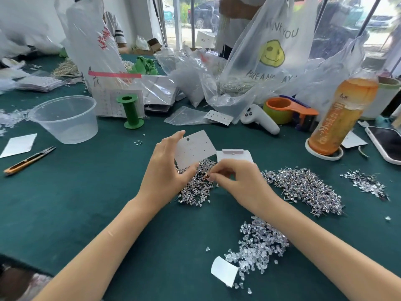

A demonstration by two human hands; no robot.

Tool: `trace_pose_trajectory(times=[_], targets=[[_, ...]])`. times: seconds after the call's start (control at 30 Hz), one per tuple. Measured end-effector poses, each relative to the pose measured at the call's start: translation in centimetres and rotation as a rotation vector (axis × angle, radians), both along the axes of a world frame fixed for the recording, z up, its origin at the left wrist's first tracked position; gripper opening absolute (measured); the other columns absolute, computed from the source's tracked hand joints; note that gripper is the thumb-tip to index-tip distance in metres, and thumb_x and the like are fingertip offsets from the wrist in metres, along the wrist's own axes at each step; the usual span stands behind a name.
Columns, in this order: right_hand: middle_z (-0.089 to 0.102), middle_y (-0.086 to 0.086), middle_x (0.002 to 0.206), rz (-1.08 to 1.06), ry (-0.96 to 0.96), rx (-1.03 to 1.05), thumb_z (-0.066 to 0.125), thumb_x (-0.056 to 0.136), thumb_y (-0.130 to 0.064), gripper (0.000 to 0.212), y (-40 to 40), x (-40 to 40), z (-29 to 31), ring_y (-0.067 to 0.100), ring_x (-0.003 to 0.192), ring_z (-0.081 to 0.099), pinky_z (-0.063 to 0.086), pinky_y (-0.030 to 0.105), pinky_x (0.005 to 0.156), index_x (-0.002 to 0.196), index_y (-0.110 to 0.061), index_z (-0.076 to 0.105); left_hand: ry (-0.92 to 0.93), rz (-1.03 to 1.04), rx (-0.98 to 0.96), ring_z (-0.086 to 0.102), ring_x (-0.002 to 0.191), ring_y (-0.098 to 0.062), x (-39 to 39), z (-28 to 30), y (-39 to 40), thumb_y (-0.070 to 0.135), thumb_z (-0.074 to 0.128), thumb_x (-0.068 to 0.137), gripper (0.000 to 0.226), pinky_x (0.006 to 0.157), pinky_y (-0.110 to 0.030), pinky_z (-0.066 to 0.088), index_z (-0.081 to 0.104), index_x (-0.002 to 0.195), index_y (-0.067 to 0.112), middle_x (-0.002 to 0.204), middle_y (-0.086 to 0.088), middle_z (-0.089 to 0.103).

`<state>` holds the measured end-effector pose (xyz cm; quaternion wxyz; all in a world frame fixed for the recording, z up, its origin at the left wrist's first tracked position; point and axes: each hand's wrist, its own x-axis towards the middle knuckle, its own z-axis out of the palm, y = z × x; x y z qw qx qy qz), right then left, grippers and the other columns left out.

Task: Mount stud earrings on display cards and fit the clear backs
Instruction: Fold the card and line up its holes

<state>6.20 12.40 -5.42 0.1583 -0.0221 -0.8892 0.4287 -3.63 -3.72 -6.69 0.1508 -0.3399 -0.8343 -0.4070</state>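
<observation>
My left hand (pixel 166 168) holds a white display card (pixel 194 149) with rows of small holes, tilted up above the green table. Under it lies a heap of stud earrings (pixel 196 185). My right hand (pixel 238 181) has its fingertips pinched together at the top of that heap, apparently on a single stud. A stack of white cards (pixel 234 155) lies just behind my right hand. A larger heap of studs (pixel 303 187) spreads to the right. The clear backs (pixel 258 242) lie in a pile near my right forearm.
A clear plastic tub (pixel 65 118), a green spool (pixel 131 111) and thread snips (pixel 28 160) are to the left. An orange drink bottle (pixel 340 118), tape dispenser (pixel 290 111), white controller (pixel 259 119) and phone (pixel 386 144) are to the right. Plastic bags (pixel 267 51) crowd the back.
</observation>
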Motion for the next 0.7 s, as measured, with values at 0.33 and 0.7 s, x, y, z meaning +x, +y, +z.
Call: trace_pose_trajectory(times=[0.33,0.7], targets=[[0.074,0.004,0.073,-0.04,-0.098,-0.356,0.075,0.078,-0.003,0.016,1.3,-0.1,1.2,0.018,0.073,0.07,0.052,0.027,0.074,0.07,-0.016,0.07,-0.004,-0.117,-0.095,0.041,0.118,-0.008,1.1,-0.5,0.5,0.023,0.076,0.075,0.076,0.099,-0.008,0.025,0.037,0.14,0.018,0.124,0.01,0.047],[0.071,-0.015,0.071,0.055,-0.21,-0.038,0.073,0.083,-0.009,0.013,2.1,0.0,1.5,-0.002,0.065,0.061,0.047,0.011,0.067,0.083,-0.021,0.077,0.048,-0.132,-0.163,0.045,0.115,-0.011,1.4,-0.5,0.5,0.029,0.077,0.074,0.075,0.099,-0.015,0.029,0.04,0.139,0.018,0.125,0.003,0.055]])
